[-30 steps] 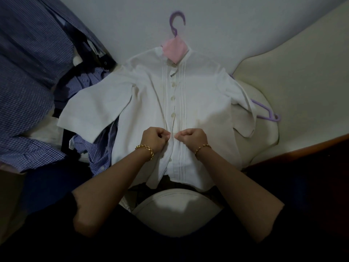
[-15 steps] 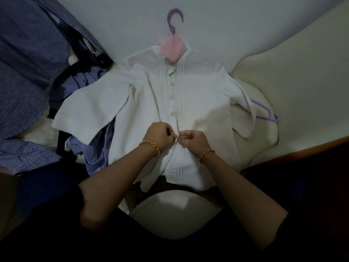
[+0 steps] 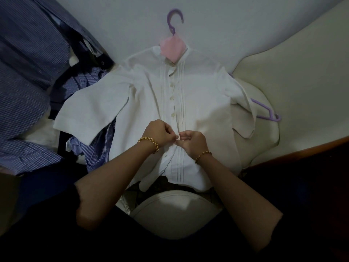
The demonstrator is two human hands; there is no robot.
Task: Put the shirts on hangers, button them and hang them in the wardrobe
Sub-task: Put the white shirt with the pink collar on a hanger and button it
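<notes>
Closest to me is a pale rounded cushion (image 3: 175, 210), and my two forearms reach out over it. Each wrist wears a gold bracelet, the left one (image 3: 149, 143) chunkier than the right one (image 3: 203, 156).

My left hand (image 3: 160, 132) and right hand (image 3: 192, 141) meet fingertip to fingertip at the front opening of the white shirt (image 3: 207, 114). Both have their fingers curled in, each pinching its own side of the front. Whether a button sits between my fingertips I cannot tell; they hide the spot. Below my hands the two front edges lie apart and the hem falls open over the cushion's far edge.

Above my hands a row of pale buttons (image 3: 172, 98) runs up the front between narrow pleats, and there the front lies closed. The shirt is spread flat, face up, its sleeves out to either side. Under the left sleeve lies a blue striped shirt (image 3: 98, 148). By the right sleeve a spare purple hanger (image 3: 264, 110) rests on a cream seat (image 3: 294, 82) edged with dark wood (image 3: 302, 154).

At the shirt's neck sits a pink pad (image 3: 172, 49), and the hook of the purple hanger (image 3: 174, 19) inside the shirt sticks out beyond it onto the light surface (image 3: 236, 21). Far to the left are heaped blue checked shirts (image 3: 22, 91).
</notes>
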